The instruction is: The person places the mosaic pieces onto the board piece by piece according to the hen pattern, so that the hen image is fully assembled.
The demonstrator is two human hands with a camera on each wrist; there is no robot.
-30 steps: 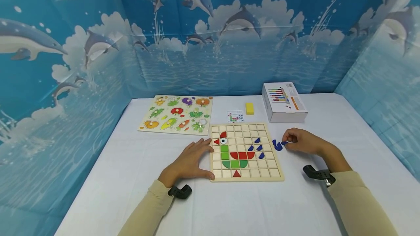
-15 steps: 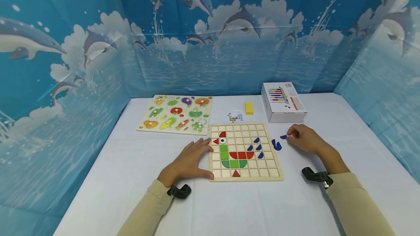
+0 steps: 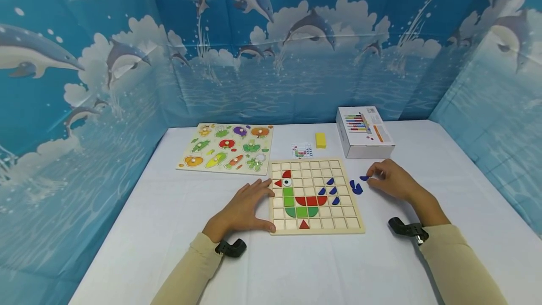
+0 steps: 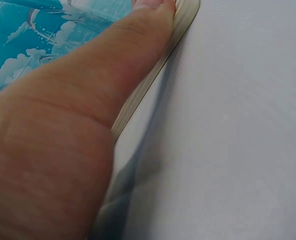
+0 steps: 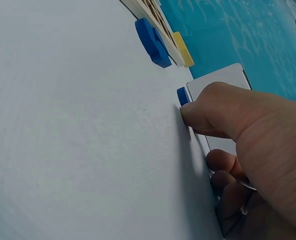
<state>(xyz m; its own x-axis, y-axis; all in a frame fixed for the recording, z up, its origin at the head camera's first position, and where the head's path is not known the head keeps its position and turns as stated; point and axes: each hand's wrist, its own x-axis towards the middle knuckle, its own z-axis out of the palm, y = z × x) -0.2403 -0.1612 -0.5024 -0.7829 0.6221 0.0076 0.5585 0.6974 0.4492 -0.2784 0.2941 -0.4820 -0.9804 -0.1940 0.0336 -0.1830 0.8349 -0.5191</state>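
Note:
My left hand (image 3: 242, 208) is spread along the left side of a wooden grid board (image 3: 336, 168). Its fingertips touch that side higher up, and the thumb (image 4: 138, 37) lies against the near left corner. Coloured pieces on the board form a bird: red, green and blue shapes and a white eye piece (image 3: 287, 182). To the right of the board, my right hand (image 3: 391, 180) pinches one end of a small blue rounded piece (image 5: 182, 96) between thumb and finger, low over the tablecloth. Several more blue pieces (image 3: 357, 189) lie between this hand and the board.
Behind the board lie a small pattern card (image 3: 302, 150) and a yellow block (image 3: 320, 140). A white printed box (image 3: 366, 133) stands at the back right, and a vegetable peg puzzle (image 3: 199, 149) lies at the back left. Dolphin-printed cloth walls (image 3: 254, 84) enclose the table.
My right hand drew one blue piece away from the others, up and to the right, lost contact briefly, then came back to its end. The left hand stays at the board.

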